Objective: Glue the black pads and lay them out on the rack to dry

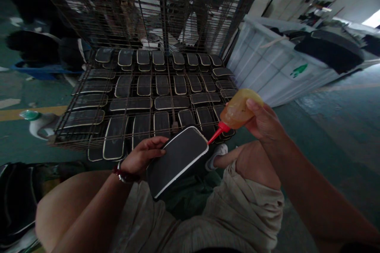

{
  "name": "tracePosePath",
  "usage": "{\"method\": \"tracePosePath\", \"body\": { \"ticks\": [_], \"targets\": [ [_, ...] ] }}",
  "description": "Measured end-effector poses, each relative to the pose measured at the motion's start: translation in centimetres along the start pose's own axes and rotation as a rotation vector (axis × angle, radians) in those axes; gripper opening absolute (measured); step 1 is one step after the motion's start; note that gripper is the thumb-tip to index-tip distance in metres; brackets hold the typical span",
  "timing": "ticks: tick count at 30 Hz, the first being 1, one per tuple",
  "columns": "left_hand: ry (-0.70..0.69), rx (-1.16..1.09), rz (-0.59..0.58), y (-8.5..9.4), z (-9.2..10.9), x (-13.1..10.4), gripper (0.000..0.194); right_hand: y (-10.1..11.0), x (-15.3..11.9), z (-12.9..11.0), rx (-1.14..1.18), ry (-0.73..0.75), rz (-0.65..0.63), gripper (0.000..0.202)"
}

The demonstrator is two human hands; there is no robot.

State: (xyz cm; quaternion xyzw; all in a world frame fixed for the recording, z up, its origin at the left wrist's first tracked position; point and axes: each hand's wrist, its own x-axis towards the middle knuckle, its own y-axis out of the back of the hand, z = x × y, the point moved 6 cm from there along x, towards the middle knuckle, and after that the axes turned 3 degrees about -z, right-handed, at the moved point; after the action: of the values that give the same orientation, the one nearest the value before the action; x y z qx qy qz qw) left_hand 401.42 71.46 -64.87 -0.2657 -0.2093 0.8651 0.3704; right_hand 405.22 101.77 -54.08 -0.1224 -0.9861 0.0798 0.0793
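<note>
Gripped at its left edge by my left hand (144, 153), a dark rounded rectangular pad (178, 160) lies tilted above my lap. A white line runs along its top and right edges. My right hand (261, 116) is wrapped round a squeeze bottle (239, 108) of amber liquid. The bottle tips down to the left, and its red nozzle (218, 131) meets the pad's upper right corner. The fingers behind the bottle are partly hidden.
Ahead, a wire rack (170, 106) bears rows of similar dark pads. A white bin (267, 59) with dark pieces stands at the right. On the left are a white jug with a green cap (31, 116) and a blue tray (44, 72).
</note>
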Motion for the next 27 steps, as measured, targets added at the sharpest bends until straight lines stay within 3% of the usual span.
{"method": "tracePosePath", "body": {
  "ticks": [6,12,22,27],
  "targets": [
    [-0.028,-0.019,0.064,0.4,0.1,0.2,0.029,0.6,-0.1,0.5,0.067,-0.022,0.125,0.032],
    [-0.056,-0.052,0.098,0.9,0.1,0.3,0.03,1.2,0.1,1.3,0.17,0.058,0.313,0.028],
    [-0.073,-0.086,0.133,0.9,0.3,0.2,0.028,0.6,-0.6,1.6,0.194,0.118,0.369,0.024],
    [-0.075,-0.108,0.131,0.7,0.4,0.3,0.027,0.2,-0.5,2.1,0.186,0.082,0.366,0.022]
  ]
}}
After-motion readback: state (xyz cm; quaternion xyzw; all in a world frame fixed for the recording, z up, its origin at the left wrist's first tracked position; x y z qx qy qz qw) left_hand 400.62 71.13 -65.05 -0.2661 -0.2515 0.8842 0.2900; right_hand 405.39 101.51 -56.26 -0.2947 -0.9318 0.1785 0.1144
